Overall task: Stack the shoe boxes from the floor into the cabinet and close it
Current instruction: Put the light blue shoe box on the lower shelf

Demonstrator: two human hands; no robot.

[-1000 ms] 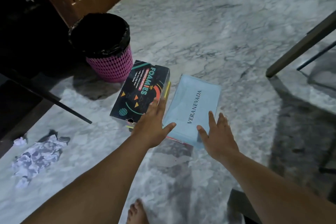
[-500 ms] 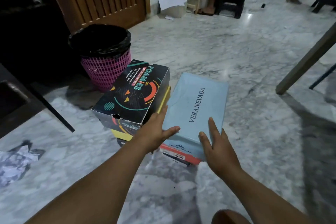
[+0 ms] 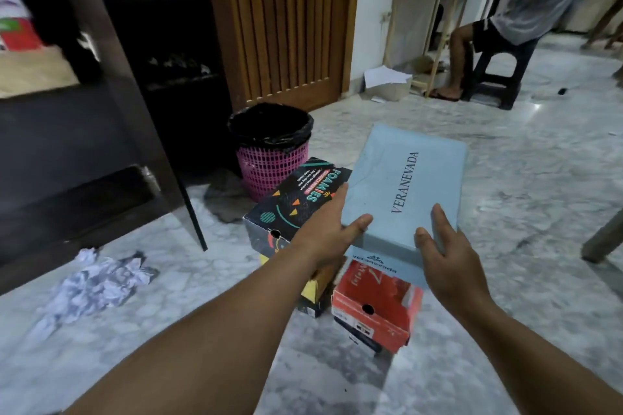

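Note:
A light blue shoe box (image 3: 401, 185) marked VERANEVADA is lifted a little above a red box (image 3: 374, 307) that tops a low stack. My left hand (image 3: 323, 232) grips its near left corner, thumb on the lid. My right hand (image 3: 441, 253) grips its near right corner, thumb on top. Beside it, a black FOAMIES box (image 3: 290, 202) lies on a yellow box (image 3: 317, 283) in a second stack. The dark cabinet (image 3: 111, 84) stands open at the left, its door (image 3: 161, 131) swung out toward me.
A pink bin (image 3: 269, 158) with a black liner stands behind the boxes. Crumpled paper (image 3: 91, 283) lies on the marble floor at the left. A person sits on a stool (image 3: 495, 77) at the back right. A table leg (image 3: 603, 242) stands at the right edge.
My hands have closed on the blue box's near corners and raised it off the red box. The view has tilted up, bringing the cabinet and the seated person into sight.

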